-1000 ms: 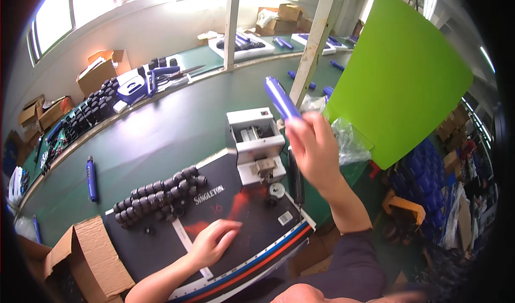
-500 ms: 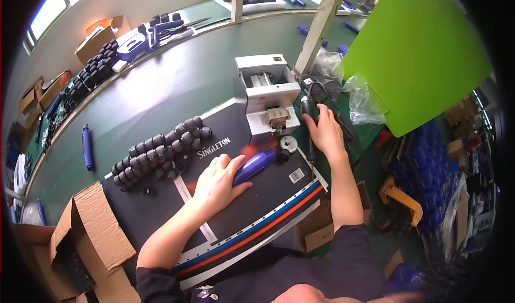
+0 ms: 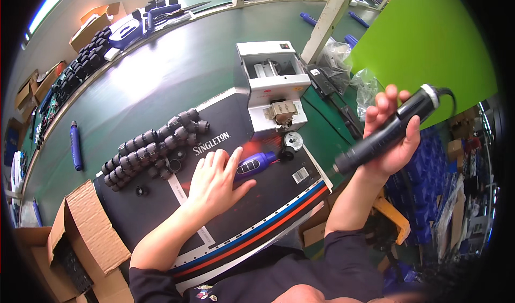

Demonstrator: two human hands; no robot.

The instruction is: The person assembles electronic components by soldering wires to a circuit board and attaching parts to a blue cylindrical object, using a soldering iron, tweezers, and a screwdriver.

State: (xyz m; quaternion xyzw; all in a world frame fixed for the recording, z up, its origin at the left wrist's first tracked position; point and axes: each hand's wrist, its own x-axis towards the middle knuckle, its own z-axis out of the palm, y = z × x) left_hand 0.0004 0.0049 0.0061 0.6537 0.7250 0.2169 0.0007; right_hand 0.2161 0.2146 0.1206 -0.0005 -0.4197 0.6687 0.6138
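Note:
In my right hand (image 3: 394,147) is a black electric screwdriver (image 3: 383,134), its cord trailing from the upper end and its tip slanting down to the left. It is raised off the mat at the right, lying across the palm between thumb and fingers. My left hand (image 3: 214,179) rests over the mat with fingers spread. Its thumb and index finger lie either side of the near end of a purple handheld device (image 3: 255,164), whose dark button panel faces up. The device's far end touches or nearly touches a small black round part (image 3: 287,152).
A white and grey machine (image 3: 273,88) stands behind the device, with a silver round part (image 3: 293,140) in front. Rows of black ring-shaped parts (image 3: 155,147) lie left on the dark mat (image 3: 236,222). An opened cardboard box (image 3: 99,222) sits at lower left; a green panel (image 3: 429,51) rises at right.
My right hand has lifted the electric screwdriver from beside the machine, up and right. The purple device has rolled so its buttons show, and my left fingers have spread more.

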